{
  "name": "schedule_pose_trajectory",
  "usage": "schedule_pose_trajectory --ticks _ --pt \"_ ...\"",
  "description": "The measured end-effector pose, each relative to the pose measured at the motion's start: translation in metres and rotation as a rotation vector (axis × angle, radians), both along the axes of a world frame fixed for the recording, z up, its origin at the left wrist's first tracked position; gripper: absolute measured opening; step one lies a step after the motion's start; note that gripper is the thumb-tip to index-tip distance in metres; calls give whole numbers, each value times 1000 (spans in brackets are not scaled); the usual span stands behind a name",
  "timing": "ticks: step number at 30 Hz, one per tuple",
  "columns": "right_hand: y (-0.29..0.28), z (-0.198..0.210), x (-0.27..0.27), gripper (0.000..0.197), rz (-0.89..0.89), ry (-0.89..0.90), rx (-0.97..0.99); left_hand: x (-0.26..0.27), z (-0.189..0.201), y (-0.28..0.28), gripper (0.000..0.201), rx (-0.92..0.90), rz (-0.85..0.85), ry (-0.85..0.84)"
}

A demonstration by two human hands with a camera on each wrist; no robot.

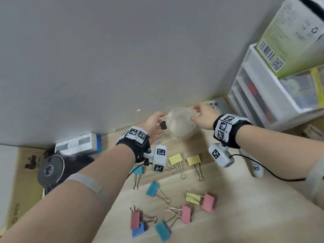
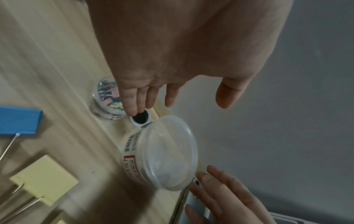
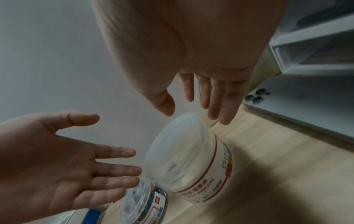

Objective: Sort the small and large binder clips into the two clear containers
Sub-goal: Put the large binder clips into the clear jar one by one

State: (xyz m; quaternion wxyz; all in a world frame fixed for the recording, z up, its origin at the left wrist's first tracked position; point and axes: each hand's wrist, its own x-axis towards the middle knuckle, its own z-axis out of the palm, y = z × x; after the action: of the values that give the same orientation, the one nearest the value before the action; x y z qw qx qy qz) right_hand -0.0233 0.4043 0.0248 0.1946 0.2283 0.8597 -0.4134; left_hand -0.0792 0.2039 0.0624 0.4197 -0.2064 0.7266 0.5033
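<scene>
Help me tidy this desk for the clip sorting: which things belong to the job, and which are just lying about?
For the job:
- large clear container, lid on
- small clear container, holding clips
- binder clips loose on the desk
- left hand and right hand, both open beside the large container

Lying about:
- phone
- drawer unit
- green box

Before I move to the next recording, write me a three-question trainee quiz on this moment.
1. True or false: the left hand already grips the large clear container.
2. Which stands nearer the right hand: A) the large clear container, B) the small clear container?
3. Fill in: the large clear container's lid is ____ (on/off).

Key: 1. False, both hands are open beside it, not touching. 2. A. 3. on.
</scene>
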Motion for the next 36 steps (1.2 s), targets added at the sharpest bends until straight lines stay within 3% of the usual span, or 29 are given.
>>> schedule_pose_trajectory --ticks 3,9,11,15,18,27,29,32,34,36 --pt "-4 -13 -5 58 -8 -35 -18 -1 -13 3 59 4 33 -37" --pt "-8 -11 -11 62 -7 -80 -22 -5 -12 13 64 97 82 -69" --pt "-7 -6 -12 76 -16 -89 25 -6 -9 16 64 104 80 -50" --pt "-6 12 -10 123 29 -134 89 -4 5 17 57 136 52 -18" --pt "-10 28 -6 138 84 -174 202 0 16 15 60 133 -1 19" --pt "-41 65 12 125 123 -173 303 25 37 -21 49 159 -2 61" --pt "-49 67 15 116 96 -125 193 31 37 -33 47 89 -19 78" --pt "-63 77 21 84 24 -130 -103 41 35 -52 49 29 -45 5" --pt "-72 83 24 80 30 -166 -235 48 32 -65 65 62 10 -55" --pt "-81 86 27 63 78 -190 -328 54 30 -75 74 177 87 -84"
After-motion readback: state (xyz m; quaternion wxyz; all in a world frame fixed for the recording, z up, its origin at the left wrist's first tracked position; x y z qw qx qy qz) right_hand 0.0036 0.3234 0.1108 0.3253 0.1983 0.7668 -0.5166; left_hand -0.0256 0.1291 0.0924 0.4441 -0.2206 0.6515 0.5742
